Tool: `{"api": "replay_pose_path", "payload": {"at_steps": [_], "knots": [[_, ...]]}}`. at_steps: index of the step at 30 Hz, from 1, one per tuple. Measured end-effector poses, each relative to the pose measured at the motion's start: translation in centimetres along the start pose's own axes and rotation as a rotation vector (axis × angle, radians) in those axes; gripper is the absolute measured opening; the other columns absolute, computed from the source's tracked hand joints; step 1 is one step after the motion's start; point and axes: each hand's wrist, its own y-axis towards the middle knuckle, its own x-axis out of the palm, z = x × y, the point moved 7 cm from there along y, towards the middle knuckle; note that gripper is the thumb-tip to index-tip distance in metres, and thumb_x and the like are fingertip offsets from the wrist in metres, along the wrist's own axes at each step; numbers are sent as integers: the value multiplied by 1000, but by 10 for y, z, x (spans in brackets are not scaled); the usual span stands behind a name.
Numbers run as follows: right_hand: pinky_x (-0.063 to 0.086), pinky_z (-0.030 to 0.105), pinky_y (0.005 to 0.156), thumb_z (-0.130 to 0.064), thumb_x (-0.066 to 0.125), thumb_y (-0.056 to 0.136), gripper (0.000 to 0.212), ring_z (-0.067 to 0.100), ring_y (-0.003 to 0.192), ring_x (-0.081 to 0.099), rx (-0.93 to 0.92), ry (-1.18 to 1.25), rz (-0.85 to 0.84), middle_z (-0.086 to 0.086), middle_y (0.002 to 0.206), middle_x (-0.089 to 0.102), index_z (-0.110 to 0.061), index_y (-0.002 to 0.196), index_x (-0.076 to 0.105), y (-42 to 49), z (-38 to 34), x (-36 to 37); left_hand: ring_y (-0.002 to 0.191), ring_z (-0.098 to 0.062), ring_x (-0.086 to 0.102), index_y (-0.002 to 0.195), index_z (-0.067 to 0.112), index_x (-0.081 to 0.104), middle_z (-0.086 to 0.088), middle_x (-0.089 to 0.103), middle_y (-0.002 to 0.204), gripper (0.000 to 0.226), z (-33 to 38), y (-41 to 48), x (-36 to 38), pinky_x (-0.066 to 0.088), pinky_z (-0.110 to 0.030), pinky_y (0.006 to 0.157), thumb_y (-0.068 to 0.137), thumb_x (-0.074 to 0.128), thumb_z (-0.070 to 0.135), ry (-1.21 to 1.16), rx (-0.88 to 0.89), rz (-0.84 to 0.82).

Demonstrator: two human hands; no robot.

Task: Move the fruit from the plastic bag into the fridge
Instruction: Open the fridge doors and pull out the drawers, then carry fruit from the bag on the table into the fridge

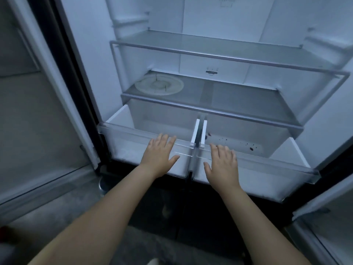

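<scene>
1. Straight ahead of the person stands the fridge (219, 20). The left door (28, 111) and the right door (324, 217) are swung wide, and the white interior looks dim and bluish.
2. Inside are two glass shelves with grey front rails. The upper shelf (210, 44) sits above the lower shelf (238, 96), and a pale round plate (159, 86) with dark crack-like marks lies at the lower shelf's left rear.
3. Beneath the lower shelf, two white drawers with clear fronts sit side by side, both pulled out. They are the left drawer (122, 144) and the right drawer (267, 175), and the right one has dark specks (251, 148) on its floor.
4. The left hand (159, 155) lies palm-down against the left drawer's clear front. Its fingers are straight, slightly spread and grasp nothing.
5. The right hand (222, 165) lies the same way on the right drawer's front, fingers released and spread.
</scene>
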Motion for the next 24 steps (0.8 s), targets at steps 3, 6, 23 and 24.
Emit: {"api": "replay_pose_path", "payload": {"at_steps": [3, 6, 23, 24], "knots": [[27, 47, 108, -30, 58, 87, 56, 36, 124, 41, -103, 37, -75, 17, 131, 49, -5, 134, 44, -1, -5, -10, 146, -21, 2, 151, 22, 8, -3, 4, 159, 63, 3, -23, -7, 12, -43, 116, 98, 23, 52, -21, -58, -67], [38, 40, 98, -28, 51, 92, 44, 29, 121, 45, -263, 176, -79, 10, 131, 50, -8, 131, 47, -7, -27, -33, 145, -20, 5, 151, 21, 8, -2, 9, 159, 63, -4, -54, -28, 15, -42, 115, 98, 24, 51, 2, -90, -31], [31, 32, 106, -30, 52, 93, 48, 24, 132, 37, -988, 477, -138, 6, 144, 42, -11, 136, 45, -124, -351, -94, 146, -20, 1, 150, 20, 16, 0, 4, 160, 64, -212, -369, -113, 7, -46, 118, 96, 28, 52, 50, -756, 94], [30, 30, 106, -30, 52, 93, 49, 24, 132, 37, -1032, 492, -157, 7, 144, 42, -11, 137, 44, -135, -378, -96, 146, -19, -1, 150, 22, 14, 1, 3, 160, 64, -226, -391, -118, 6, -46, 118, 96, 28, 53, 46, -794, 96]]}}
